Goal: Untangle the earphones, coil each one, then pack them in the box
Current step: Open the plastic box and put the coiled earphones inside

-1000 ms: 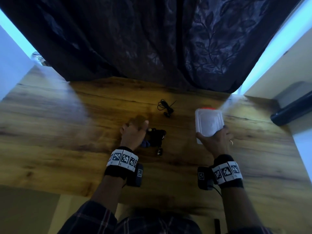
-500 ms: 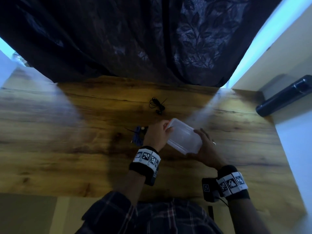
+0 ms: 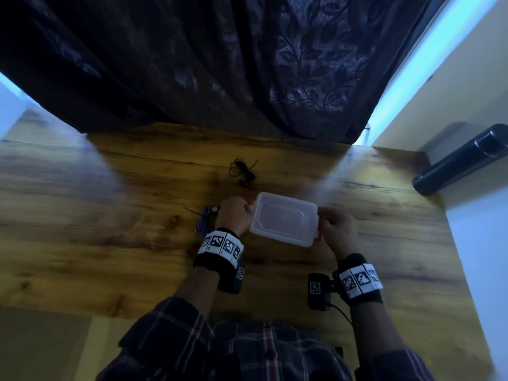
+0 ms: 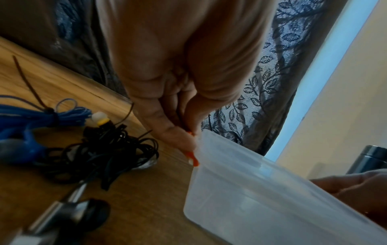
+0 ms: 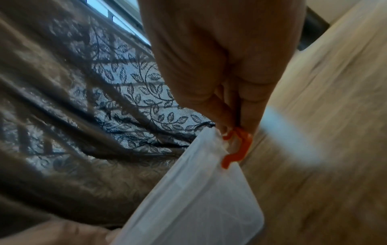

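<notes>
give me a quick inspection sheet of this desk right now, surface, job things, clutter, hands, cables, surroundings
surface: wooden table, grain visible, partly in shadow.
job's things: translucent box, lid on, orange clips at both ends; black earphones coiled beyond it; blue earphones tied, beside a black bundle.
clutter: metal jack plug by the bundle.
grippers: left hand pinches one orange clip; right hand pinches the other clip.
cables: camera lead from the right wrist.
surroundings: dark leaf-pattern curtain; dark cylinder at right.

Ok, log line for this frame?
left hand: pinches clip | right hand: pinches clip | box: lidded | earphones: on table
</notes>
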A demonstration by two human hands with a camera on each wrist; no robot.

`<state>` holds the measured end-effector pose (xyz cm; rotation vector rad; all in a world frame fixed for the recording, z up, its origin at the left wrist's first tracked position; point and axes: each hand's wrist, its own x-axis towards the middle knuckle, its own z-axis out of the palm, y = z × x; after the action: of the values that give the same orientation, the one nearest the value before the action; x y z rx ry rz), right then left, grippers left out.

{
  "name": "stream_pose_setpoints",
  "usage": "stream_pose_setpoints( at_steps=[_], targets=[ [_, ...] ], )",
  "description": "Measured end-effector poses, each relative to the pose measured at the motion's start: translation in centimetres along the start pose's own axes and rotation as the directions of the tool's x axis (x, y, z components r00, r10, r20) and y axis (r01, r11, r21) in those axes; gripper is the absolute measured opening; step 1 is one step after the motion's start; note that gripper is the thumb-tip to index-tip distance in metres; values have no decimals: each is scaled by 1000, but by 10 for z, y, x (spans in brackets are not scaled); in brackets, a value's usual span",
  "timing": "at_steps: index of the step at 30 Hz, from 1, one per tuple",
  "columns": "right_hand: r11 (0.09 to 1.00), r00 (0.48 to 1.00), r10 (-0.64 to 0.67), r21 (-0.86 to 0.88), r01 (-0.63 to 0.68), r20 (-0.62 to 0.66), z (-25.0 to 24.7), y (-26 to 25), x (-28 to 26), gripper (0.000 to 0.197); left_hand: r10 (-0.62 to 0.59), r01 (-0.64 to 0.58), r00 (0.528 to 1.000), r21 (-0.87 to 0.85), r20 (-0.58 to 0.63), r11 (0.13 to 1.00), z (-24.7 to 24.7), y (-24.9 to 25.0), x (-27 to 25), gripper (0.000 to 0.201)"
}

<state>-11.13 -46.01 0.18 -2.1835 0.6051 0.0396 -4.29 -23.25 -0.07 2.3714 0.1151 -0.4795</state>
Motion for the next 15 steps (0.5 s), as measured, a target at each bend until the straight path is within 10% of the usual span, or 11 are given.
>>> stream_pose_setpoints(
  at_steps=[4, 8, 11, 15],
  targets=[
    [980, 989, -122, -146, 133, 84, -5, -3, 14, 57, -70, 68, 998, -121, -9, 990, -3, 6, -4, 19],
    [759, 789, -310, -362, 542, 531, 7, -12, 19, 118, -79, 78, 997, -116, -3, 990, -3, 9, -7, 24],
    [729, 763, -310, -374, 574, 567, 8, -13, 30, 115, -89, 88, 996, -72, -12, 993, -1, 9, -10, 23],
    [931, 823, -304, -34, 363, 480, -27, -26, 51, 79, -74, 76, 996, 32, -57, 997, 2, 9, -12, 21]
  ],
)
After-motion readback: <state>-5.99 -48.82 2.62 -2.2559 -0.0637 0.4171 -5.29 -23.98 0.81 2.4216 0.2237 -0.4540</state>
